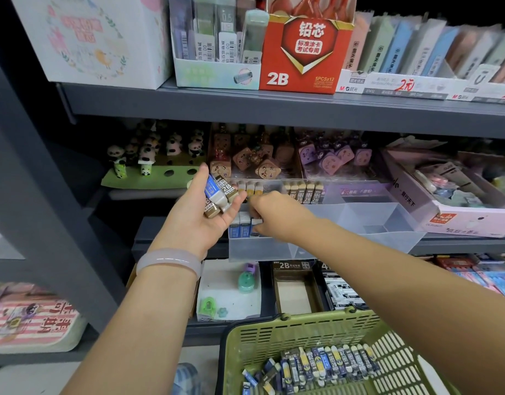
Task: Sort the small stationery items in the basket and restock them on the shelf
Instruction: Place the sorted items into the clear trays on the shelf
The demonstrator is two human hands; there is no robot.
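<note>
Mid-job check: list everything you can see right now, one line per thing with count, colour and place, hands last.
erasers in hand: several, blue-white and gold-brown, in the left palm
blue erasers: a few, upright, front left of the clear bin
gold 2B erasers: a row, back of the clear bin
clear bin: one, translucent, middle shelf edge
basket: one, green, bottom right
basket erasers: many, dark blue and yellow, loose inside the basket
red 2B box: one, top shelf
panda toppers: many, black-white, on a green stand, middle shelf left
bracelet: one, pale, left wrist
left hand: palm up, holds erasers
right hand: reaching into the bin's left end, fingertips hidden
</note>
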